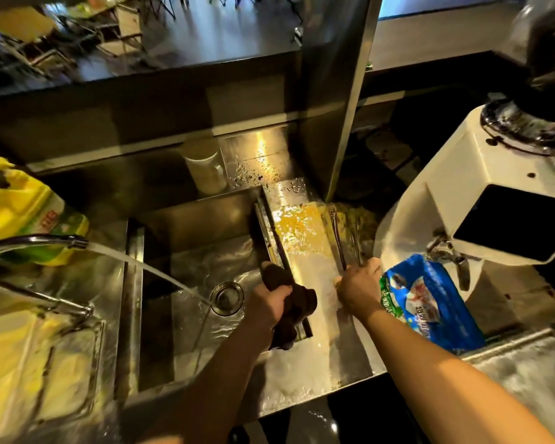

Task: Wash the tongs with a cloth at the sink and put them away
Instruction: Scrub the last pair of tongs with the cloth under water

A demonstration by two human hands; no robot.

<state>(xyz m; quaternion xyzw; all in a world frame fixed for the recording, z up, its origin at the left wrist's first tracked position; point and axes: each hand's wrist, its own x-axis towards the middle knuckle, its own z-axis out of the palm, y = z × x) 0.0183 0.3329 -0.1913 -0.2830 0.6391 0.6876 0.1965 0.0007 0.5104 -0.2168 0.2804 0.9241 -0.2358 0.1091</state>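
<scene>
Thin metal tongs [342,238] lie along the wet steel counter right of the sink, pointing away from me. My right hand [359,286] grips their near end, fingers curled round it. My left hand [268,304] holds a dark brown cloth [289,299] bunched over the right rim of the steel sink [193,219]. A curved tap [39,243] at the left sends a stream of water slanting into the basin, landing beside the round drain [226,298].
A yellow detergent bottle [23,209] stands behind the tap. A blue packet [430,302] lies just right of my right hand, before a white machine [481,193]. A pale jar [205,169] sits behind the sink. A wire rack [45,363] lies at the left.
</scene>
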